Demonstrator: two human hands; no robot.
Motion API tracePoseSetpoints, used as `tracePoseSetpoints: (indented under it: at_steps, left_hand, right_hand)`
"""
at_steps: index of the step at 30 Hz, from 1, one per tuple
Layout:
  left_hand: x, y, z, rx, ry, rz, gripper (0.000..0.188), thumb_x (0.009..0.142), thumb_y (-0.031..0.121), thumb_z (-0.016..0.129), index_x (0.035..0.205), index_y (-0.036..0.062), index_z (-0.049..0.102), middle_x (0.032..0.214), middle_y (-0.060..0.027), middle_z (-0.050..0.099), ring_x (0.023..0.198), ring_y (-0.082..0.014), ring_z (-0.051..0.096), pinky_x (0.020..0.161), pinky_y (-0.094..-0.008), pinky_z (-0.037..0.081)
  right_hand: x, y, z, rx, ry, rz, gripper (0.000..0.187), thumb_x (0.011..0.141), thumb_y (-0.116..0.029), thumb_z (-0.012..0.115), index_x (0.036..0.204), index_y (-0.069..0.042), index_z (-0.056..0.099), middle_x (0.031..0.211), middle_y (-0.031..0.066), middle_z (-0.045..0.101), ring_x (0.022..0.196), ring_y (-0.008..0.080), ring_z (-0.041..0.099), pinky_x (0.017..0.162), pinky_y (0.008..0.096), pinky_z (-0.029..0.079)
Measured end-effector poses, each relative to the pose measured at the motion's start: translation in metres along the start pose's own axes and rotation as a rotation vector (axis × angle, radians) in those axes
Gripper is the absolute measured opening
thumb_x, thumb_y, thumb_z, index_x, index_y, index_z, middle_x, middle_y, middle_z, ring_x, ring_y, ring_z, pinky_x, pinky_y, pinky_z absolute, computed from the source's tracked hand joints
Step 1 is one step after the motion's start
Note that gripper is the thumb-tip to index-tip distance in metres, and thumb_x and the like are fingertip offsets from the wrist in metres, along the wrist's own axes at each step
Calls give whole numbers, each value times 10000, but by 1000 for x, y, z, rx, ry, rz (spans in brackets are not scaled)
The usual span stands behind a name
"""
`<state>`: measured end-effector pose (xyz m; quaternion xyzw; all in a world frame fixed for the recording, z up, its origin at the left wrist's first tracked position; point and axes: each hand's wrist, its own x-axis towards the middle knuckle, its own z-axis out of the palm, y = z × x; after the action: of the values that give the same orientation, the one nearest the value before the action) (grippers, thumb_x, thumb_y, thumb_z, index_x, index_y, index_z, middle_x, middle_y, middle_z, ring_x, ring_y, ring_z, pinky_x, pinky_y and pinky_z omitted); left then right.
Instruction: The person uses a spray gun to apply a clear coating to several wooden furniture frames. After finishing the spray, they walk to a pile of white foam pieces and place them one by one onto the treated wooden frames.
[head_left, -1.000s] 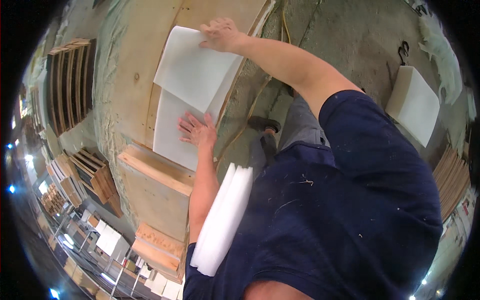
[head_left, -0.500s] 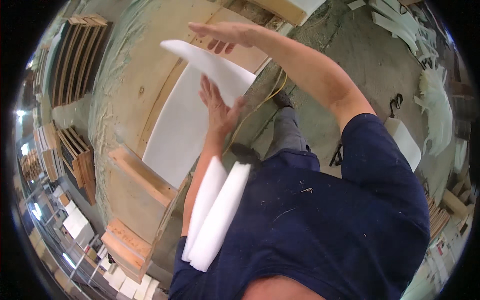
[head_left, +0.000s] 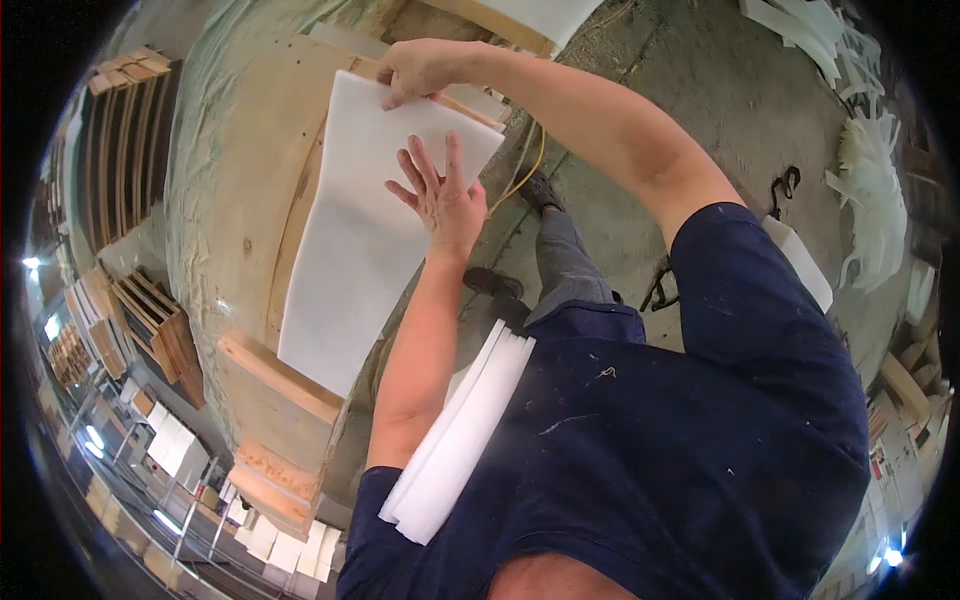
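Note:
A white foam sheet (head_left: 345,245) lies along the plywood-topped bench. My left hand (head_left: 447,205) is open over the sheet's right part, fingers spread; whether it presses on it I cannot tell. At the sheet's far edge, my right hand (head_left: 415,72) is closed, its thumb and fingers pinching that edge. Folded or rolled strips of white foam (head_left: 462,440) are tucked between my left upper arm and my body.
The bench (head_left: 250,245) carries a wooden block (head_left: 280,375) near its close end. Slatted wooden stacks (head_left: 130,150) stand at the left. White foam offcuts (head_left: 870,210) lie on the floor at the right. A yellow cord (head_left: 530,172) runs beside the bench.
The sheet's far end, curled up before, now lies flatter. My right hand has come down onto its far edge and closed. My left hand has shifted slightly right, fingers spreading.

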<state>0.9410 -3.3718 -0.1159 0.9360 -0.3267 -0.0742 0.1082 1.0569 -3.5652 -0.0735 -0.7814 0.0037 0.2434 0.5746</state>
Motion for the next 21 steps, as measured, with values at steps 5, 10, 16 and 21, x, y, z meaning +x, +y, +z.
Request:
tracePoseSetpoints:
  at_steps: [5, 10, 16, 21]
  left_hand:
    - [8, 4, 9, 36, -75, 27, 789, 776, 117, 602, 1483, 205, 263, 1544, -202, 85, 1400, -464, 105, 1044, -705, 35]
    - [8, 2, 14, 91, -165, 11, 745, 808, 119, 560, 1484, 172, 251, 1543, -190, 99, 1404, -445, 117, 1055, -693, 42]
    - [15, 1, 19, 83, -220, -16, 700, 813, 138, 545, 1465, 165, 292, 1540, -183, 142, 1410, -424, 135, 1075, -673, 2]
    - [16, 1, 14, 15, -266, -27, 679, 872, 289, 517, 1478, 132, 255, 1544, -196, 112, 1412, -429, 109, 1072, -670, 40]
  right_hand:
    - [23, 36, -7, -208, 73, -65, 388, 756, -280, 693, 1051, -31, 656, 966, 131, 679, 878, 259, 652, 756, 375, 515]
    - [29, 54, -2, -279, 104, -111, 381, 744, -315, 689, 1018, -53, 656, 991, 127, 673, 937, 302, 632, 807, 395, 498]
    - [41, 67, -1, -376, 122, -86, 384, 753, -341, 667, 1041, -89, 644, 1007, 103, 673, 972, 293, 627, 825, 409, 489]
    - [45, 63, 2, -423, 191, -41, 356, 789, -356, 634, 1068, -134, 632, 1043, 57, 667, 994, 275, 621, 865, 426, 442]
